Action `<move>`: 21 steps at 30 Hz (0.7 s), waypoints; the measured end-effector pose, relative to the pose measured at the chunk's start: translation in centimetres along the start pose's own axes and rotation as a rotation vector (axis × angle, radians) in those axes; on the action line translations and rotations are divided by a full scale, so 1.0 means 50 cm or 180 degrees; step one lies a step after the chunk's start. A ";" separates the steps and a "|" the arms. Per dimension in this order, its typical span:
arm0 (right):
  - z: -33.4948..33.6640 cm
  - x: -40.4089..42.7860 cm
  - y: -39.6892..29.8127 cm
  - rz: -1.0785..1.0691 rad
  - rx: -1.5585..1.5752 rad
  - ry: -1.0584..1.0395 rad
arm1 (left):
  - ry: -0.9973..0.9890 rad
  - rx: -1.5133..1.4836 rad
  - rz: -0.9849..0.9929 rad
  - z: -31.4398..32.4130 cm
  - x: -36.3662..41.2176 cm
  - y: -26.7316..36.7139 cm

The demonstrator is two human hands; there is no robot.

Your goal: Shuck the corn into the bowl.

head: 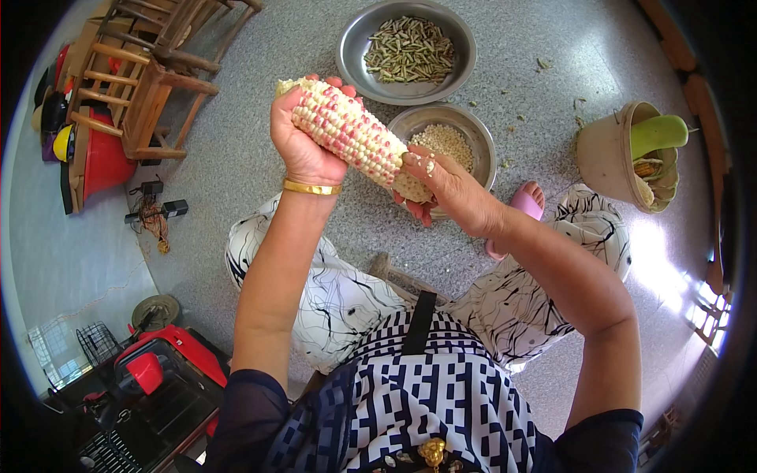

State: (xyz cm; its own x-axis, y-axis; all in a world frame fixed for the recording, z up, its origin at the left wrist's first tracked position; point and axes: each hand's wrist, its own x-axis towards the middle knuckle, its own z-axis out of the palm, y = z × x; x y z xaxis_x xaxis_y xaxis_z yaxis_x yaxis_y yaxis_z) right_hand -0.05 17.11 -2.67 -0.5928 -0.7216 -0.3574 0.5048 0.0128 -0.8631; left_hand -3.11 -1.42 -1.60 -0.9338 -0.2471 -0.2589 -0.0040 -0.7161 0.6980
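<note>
A large corn cob (349, 133) with white and dark pink kernels lies slantwise between my hands, over the floor. My left hand (307, 136), with a gold bangle at the wrist, grips its upper left end. The lower right end, where some kernels are off, is held by my right hand (446, 186), its thumb pressed on the cob and fingertips showing beneath. Pale bits stick to the right hand. Partly behind that hand stands a metal bowl (486, 139) with loose white kernels (445, 142) in it.
Beyond is a larger metal basin (349, 65) of short green and brown pod pieces (410, 50). A bucket (603, 148) at right holds a green gourd (656, 136) and corn. Wooden chairs (142, 106) stand upper left; cables (152, 216) lie near the wall. A pink slipper (526, 204) shows near the bowl.
</note>
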 end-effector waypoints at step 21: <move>0.007 0.000 -0.002 -0.0354 -0.0595 0.0170 | -0.0464 -0.0161 0.0192 0.007 -0.007 0.002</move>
State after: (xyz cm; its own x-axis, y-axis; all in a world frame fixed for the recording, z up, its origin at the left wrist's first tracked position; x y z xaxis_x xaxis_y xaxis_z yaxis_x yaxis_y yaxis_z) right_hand 0.10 16.85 -2.45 -0.6733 -0.6881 -0.2704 0.3123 0.0668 -0.9476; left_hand -2.92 -1.17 -1.18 -0.9738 -0.1960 -0.1154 0.0682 -0.7357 0.6738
